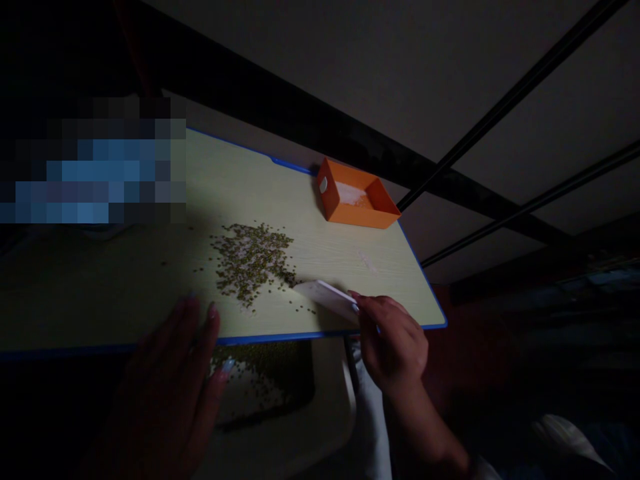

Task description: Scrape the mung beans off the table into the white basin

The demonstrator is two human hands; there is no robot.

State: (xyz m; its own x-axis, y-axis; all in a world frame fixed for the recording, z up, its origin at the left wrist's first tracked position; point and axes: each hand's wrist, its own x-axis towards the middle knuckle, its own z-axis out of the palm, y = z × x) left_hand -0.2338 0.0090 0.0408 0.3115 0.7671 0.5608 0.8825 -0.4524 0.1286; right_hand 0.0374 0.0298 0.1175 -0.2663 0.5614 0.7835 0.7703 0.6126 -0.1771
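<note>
A pile of small green beans (253, 260), mixed with a few white grains, lies on a pale wooden table (150, 280) with a blue edge. My right hand (393, 343) pinches a white flat card (325, 298) whose far tip touches the pile's right side. At the table's near edge my left hand (175, 367) lies flat with fingers stretched out, holding nothing. Just below that edge, a tray (270, 380) holds more green beans beside my left fingertips.
An orange box (357, 195) with white grains inside stands at the table's far right corner. A faint smear of white grains (367, 261) lies between the box and the card. A blurred-out patch covers the far left. The surroundings are dark.
</note>
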